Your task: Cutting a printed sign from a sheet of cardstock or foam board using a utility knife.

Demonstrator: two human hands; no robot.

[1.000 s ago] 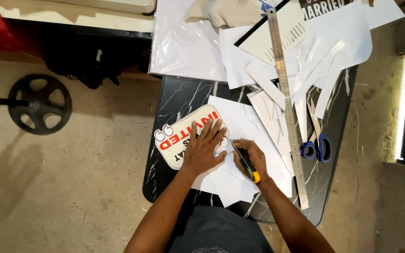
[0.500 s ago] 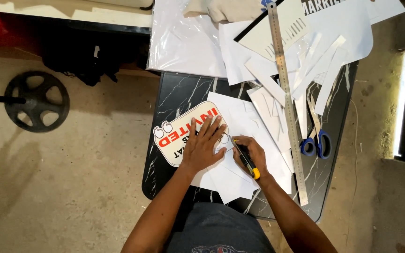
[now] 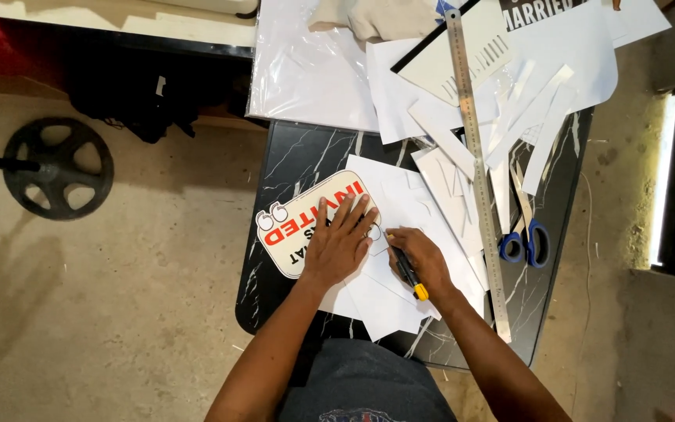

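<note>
Pressing cream speech-bubble sign (image 3: 306, 227), left hand (image 3: 341, 246), black table (image 3: 291, 156)

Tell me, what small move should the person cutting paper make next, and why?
Probably draw the craft knife a little further along the white sheet. The right hand holds it tip-down on the paper, and the left hand lies flat across the printed sign and sheet, pinning them, so the cut seems under way.
</note>
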